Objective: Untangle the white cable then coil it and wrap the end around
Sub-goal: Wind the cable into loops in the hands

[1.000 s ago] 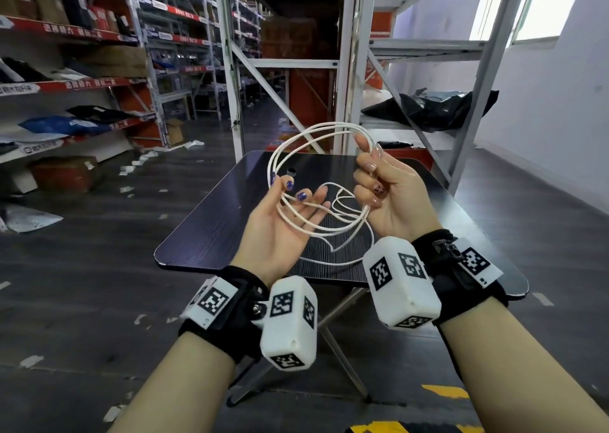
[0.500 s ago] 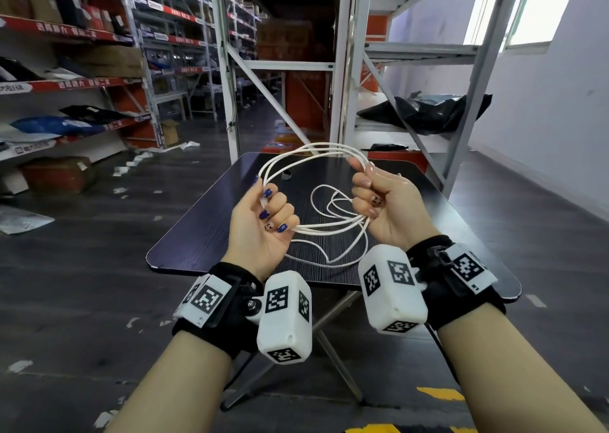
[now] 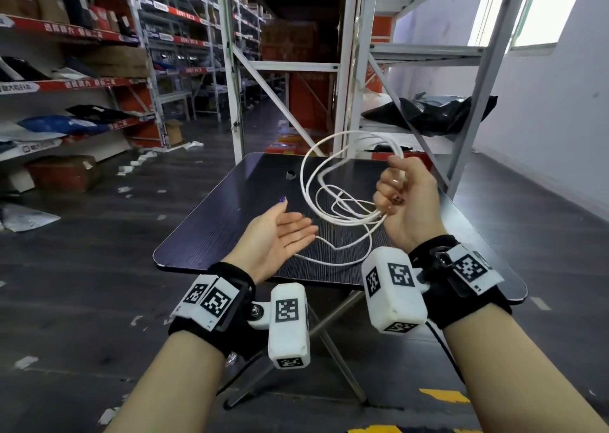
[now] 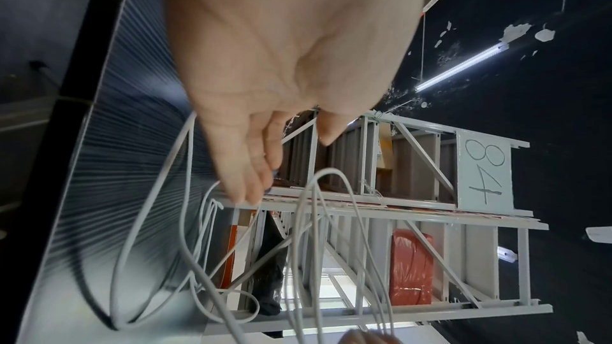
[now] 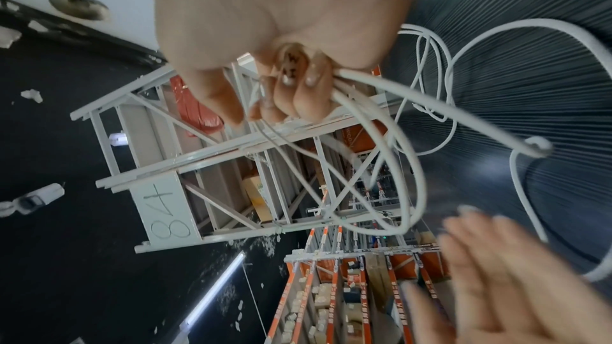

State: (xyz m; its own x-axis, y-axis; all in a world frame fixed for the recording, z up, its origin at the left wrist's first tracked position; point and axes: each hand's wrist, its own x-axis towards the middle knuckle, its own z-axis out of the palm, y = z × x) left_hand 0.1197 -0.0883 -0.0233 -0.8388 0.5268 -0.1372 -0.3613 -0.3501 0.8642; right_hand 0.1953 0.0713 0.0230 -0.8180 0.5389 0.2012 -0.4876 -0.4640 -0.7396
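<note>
Steel shelving racks (image 3: 359, 57) are filling the background, serving only as backdrop; stock is sitting on the red-edged shelves at the left. The dark folding table (image 3: 237, 222) is standing directly under both hands, likely so slack can drop onto it instead of the floor. The white cable (image 3: 306, 175) is hanging above that tabletop in several loose, uneven loops, 1 large loop arching up and out to the left, smaller ones crossing inside it, and the lowest strand sagging toward the near table edge; whether it is touching the surface cannot be told. The right hand (image 3: 407, 198) is acting as anchor: fingers are curling shut around the gathered strands, bunching them at 1 point so the coil is not falling apart, and the right wrist view is showing several strands fanning out from that fist. The left hand (image 3: 280, 235) is lying palm up, fingers straight and apart, holding nothing, with a strand running just beside the fingertips; it seems to be freeing itself to catch the next loop. Judgement: coiling is partway, loops are not yet even, and the end wrap is not yet done.
</note>
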